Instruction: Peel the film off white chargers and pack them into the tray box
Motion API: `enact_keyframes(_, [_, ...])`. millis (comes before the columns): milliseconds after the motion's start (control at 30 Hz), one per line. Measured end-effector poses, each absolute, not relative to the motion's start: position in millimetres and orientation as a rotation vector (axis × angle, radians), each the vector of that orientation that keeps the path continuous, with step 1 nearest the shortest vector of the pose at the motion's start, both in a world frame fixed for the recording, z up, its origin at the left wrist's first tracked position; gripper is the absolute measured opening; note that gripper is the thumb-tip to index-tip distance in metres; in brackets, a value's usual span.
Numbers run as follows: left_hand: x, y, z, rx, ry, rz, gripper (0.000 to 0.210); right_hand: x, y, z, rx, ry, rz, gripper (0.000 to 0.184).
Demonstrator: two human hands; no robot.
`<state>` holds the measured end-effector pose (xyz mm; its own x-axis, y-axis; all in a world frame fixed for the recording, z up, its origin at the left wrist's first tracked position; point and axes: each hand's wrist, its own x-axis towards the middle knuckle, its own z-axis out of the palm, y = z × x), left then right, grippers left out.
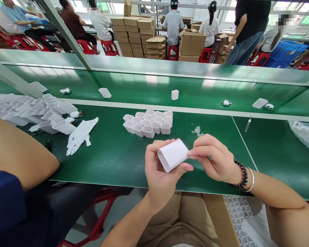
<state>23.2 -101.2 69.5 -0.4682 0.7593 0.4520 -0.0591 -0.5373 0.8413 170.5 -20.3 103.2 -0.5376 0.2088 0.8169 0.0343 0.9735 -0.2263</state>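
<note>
My left hand (161, 175) is wrapped round a white plastic housing (173, 155), a hollow sleeve with rounded edges, tilted with an open end towards the lower left. At its right end, the pinched fingertips of my right hand (213, 157) touch the rim; anything between them is too small to make out. Beyond my hands several similar white housings (148, 123) stand in a close group, their openings upward. Behind my right hand lies a scatter of tiny clear pieces (197, 130) on the green work surface (113, 161).
A heap of white housings (28, 111) and a white glove (81, 135) lie at left, by a co-worker's arm (18, 151). Small parts (226, 103) rest on the far green belt (136, 84). A carton (218, 216) of housings stands beside my lap, below the table edge.
</note>
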Motion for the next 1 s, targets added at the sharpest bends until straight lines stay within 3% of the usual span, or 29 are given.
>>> enact_keyframes(467, [25.7, -98.5, 68.6, 1.210, 1.028, 2.076, 0.052, 172.7, -21.4, 105.4, -0.165, -2.139, 0.218, 0.012])
enact_keyframes(733, [15.3, -97.5, 68.2, 1.413, 1.021, 2.033, 0.059, 179.5, -19.6, 116.9, -0.248, -2.161, 0.882, 0.012])
enact_keyframes(867, [6.7, -97.1, 69.0, 1.618, 0.983, 1.984, 0.067, 184.3, -18.9, 120.7, -0.336, -2.193, 1.105, 0.011])
enact_keyframes(1000, [5.9, -96.1, 70.6, 1.550, 0.980, 1.969, 0.061, 181.6, -19.8, 119.5, -0.388, -2.126, 1.247, 0.010])
